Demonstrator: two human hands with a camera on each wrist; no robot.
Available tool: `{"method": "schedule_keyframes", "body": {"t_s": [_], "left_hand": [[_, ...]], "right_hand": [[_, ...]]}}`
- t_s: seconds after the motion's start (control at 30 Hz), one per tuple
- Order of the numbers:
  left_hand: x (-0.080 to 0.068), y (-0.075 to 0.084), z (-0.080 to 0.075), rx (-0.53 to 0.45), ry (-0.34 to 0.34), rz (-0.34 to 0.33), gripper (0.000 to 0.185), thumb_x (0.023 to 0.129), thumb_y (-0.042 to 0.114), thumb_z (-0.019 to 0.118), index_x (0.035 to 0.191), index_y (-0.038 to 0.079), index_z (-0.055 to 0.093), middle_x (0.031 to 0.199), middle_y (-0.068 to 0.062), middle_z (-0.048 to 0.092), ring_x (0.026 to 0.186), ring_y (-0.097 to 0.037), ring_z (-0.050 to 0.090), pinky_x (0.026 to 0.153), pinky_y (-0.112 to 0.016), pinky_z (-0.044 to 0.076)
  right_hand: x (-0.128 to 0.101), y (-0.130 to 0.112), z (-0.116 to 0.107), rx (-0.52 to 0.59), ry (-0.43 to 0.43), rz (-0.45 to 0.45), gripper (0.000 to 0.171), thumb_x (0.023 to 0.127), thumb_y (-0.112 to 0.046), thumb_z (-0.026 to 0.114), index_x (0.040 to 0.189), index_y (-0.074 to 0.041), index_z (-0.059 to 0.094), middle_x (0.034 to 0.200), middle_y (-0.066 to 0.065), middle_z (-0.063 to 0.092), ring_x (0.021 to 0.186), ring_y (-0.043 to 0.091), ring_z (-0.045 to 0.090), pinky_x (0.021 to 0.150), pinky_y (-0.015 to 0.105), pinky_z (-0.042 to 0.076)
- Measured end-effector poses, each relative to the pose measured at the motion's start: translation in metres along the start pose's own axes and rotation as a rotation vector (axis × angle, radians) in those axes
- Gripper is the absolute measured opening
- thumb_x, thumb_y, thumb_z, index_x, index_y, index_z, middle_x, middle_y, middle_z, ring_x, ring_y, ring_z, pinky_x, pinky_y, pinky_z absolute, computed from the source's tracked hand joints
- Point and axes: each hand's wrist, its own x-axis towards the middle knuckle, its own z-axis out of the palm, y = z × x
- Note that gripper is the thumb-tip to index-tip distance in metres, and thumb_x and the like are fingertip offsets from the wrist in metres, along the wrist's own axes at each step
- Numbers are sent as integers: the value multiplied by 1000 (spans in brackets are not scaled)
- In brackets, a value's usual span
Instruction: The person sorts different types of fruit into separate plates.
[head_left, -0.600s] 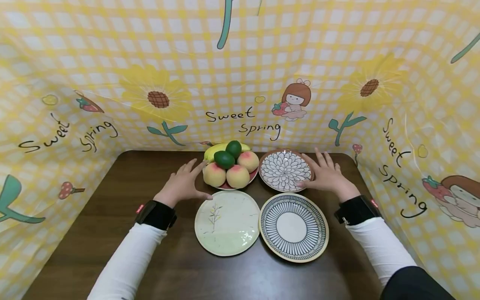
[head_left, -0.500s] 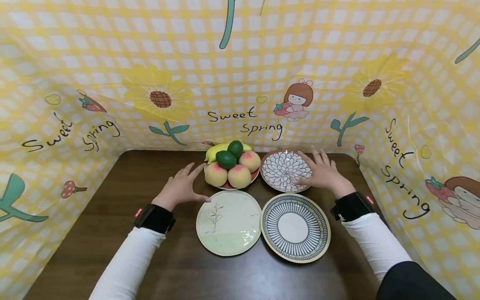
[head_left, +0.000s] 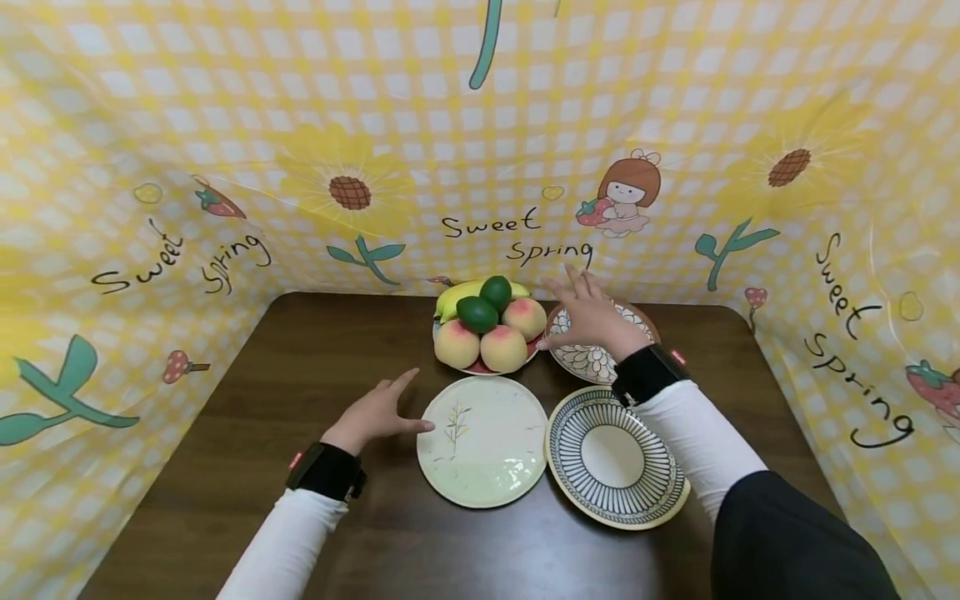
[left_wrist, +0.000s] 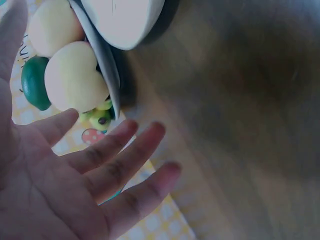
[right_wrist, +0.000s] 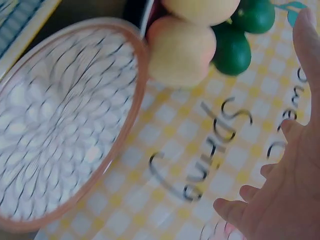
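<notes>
My left hand (head_left: 372,414) hovers at the left edge of the pale green plate (head_left: 483,467), fingers spread and palm empty in the left wrist view. My right hand (head_left: 588,318) reaches over the brown-rimmed flower-pattern plate (head_left: 585,357), fingers spread, holding nothing. Its thumb and fingertips are near the right side of the fruit plate (head_left: 471,367). On that plate lie several peaches (head_left: 503,348), two green fruits (head_left: 477,314) that look like limes or avocados, and bananas (head_left: 454,298) behind them. In the right wrist view the peaches (right_wrist: 182,52) sit apart from the hand.
A blue-and-white striped plate (head_left: 611,457) stands front right, partly under my right forearm, touching the pale green plate. Brown wooden table (head_left: 247,400) extends around the plates. A yellow checked cloth (head_left: 465,150) hangs behind and at both sides.
My right hand has moved left, from the flower-pattern plate towards the fruit. My left hand has drawn back a little towards me. The head view has shifted slightly; plates and fruit stay put.
</notes>
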Motion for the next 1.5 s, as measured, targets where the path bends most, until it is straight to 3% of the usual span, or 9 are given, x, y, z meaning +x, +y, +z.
{"method": "schedule_keyframes", "body": {"t_s": [0.1, 0.2, 0.33, 0.4, 0.5, 0.77, 0.97, 1.17, 1.5], "left_hand": [[-3, -1, 8, -64, -30, -25, 94, 89, 48, 75, 159, 2, 31, 157, -31, 41, 147, -50, 39, 117, -63, 38], [-5, -1, 17, -102, -39, -64, 80, 95, 41, 70, 152, -5, 39, 147, -31, 53, 134, -45, 55, 111, -56, 45], [-10, -1, 30, -194, -43, -126, 59, 102, 33, 61, 142, -8, 46, 106, -24, 70, 85, -32, 72, 79, -43, 59], [-13, -1, 35, -272, -60, -143, 47, 105, 27, 56, 137, -7, 48, 85, -16, 67, 62, -24, 65, 62, -35, 56], [-16, 1, 42, -384, -83, -157, 34, 108, 21, 47, 129, -6, 48, 69, -9, 60, 52, -15, 57, 52, -28, 51], [-12, 8, 57, -548, -86, -187, 26, 107, 10, 44, 130, -3, 40, 61, -6, 54, 44, -12, 52, 43, -24, 49], [-20, 4, 60, -533, -35, -221, 38, 105, 6, 48, 141, 0, 37, 60, -8, 53, 43, -13, 51, 42, -25, 49], [-24, 2, 65, -532, -42, -163, 54, 105, 5, 45, 157, 3, 29, 59, -7, 53, 44, -13, 51, 43, -26, 49], [-25, 0, 63, -493, -16, -134, 53, 106, 5, 43, 158, 9, 34, 58, -7, 53, 45, -15, 52, 44, -29, 51]], "right_hand": [[16, -19, 3, 22, 11, -32, 109, 85, -48, 81, 166, -19, 14, 172, 23, -12, 157, 52, -9, 123, 74, 11], [33, -36, 10, 37, 21, -63, 105, 86, -47, 80, 166, -16, 17, 172, 24, -10, 157, 52, -6, 122, 73, 17], [52, -58, 21, 40, 18, -92, 104, 86, -46, 80, 166, -18, 18, 172, 22, -7, 158, 52, -2, 121, 71, 23], [60, -65, 27, 35, 12, -101, 103, 87, -45, 80, 166, -19, 19, 172, 23, -5, 158, 52, 0, 122, 70, 25], [69, -73, 36, 17, 7, -119, 97, 89, -40, 79, 165, -19, 22, 172, 23, 1, 158, 51, 7, 121, 67, 30], [83, -76, 49, -65, -2, -145, 84, 92, -24, 77, 162, -16, 31, 168, 23, 23, 154, 47, 24, 119, 57, 38], [89, -84, 62, -72, -20, -205, 79, 91, -14, 76, 159, -11, 37, 163, 24, 35, 150, 46, 33, 118, 54, 40], [89, -82, 70, -59, -14, -204, 78, 90, -7, 76, 158, -11, 39, 161, 23, 40, 149, 44, 38, 116, 53, 44], [89, -82, 68, -25, 8, -251, 75, 90, -4, 75, 157, -9, 40, 158, 24, 42, 146, 41, 44, 115, 51, 45]]}}
